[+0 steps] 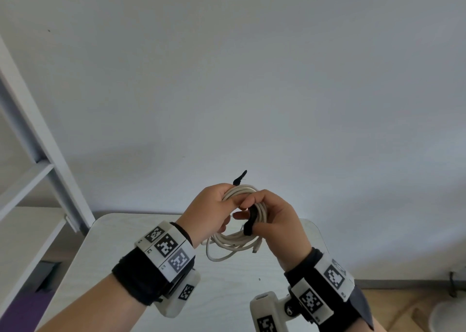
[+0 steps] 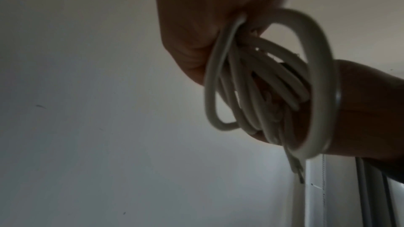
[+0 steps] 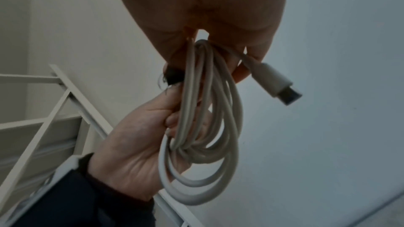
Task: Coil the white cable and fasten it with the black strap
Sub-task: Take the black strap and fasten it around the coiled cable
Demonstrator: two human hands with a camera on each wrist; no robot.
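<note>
At frame centre, my left hand (image 1: 206, 209) grips the coiled white cable (image 1: 242, 241). My right hand (image 1: 277, 220) pinches the black strap (image 1: 251, 220) around it. The coil's long axis runs top to bottom, plug (image 3: 282, 84) pointing lower right.

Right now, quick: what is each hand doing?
Left hand: fingers curled round the coiled white cable, holding it.
Right hand: fingers pinching the black strap against the coil.

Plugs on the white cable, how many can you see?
1. The plug sticks out beside the right hand, under the white cable coil. The other end may be hidden.
</note>
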